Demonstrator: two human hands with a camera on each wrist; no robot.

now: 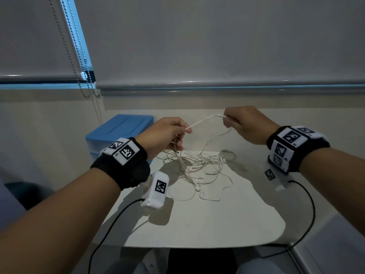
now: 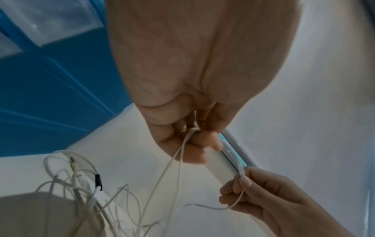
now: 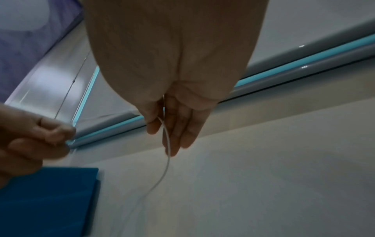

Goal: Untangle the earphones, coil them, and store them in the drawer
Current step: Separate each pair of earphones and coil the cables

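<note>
Both my hands are raised above the white worktop [image 1: 207, 218], a short white stretch of cable pulled nearly straight between them.

My left hand [image 1: 167, 134]: fingers curled, thumb and forefinger pinching one strand of the earphones [image 1: 199, 167]. The left wrist view shows two strands dropping from that pinch down to the heap, and one running on toward the other hand.

My right hand [image 1: 245, 124]: thumb and forefinger pinch the far end of the taut stretch. In the right wrist view the other fingers [image 3: 178, 128] hang loosely extended, and the cable trails down past them in a slack curve.

Earphones: most of the cable lies in a tangled heap on the worktop, below and between my hands. Several white earbuds and at least one plug with a metal tip show in the pile. Loose loops spread toward me at the near side. The left wrist view also shows a small black piece [image 2: 98, 180] on one strand; what it is I cannot tell.

Blue drawer unit [image 1: 120, 133]: it stands on the worktop at the far left, behind my left hand, with translucent drawer fronts. Whether any drawer is ajar I cannot tell.

Background: grey roller blinds [image 1: 217, 40] drawn down, a bead chain [image 1: 83, 62] hanging at left.
</note>
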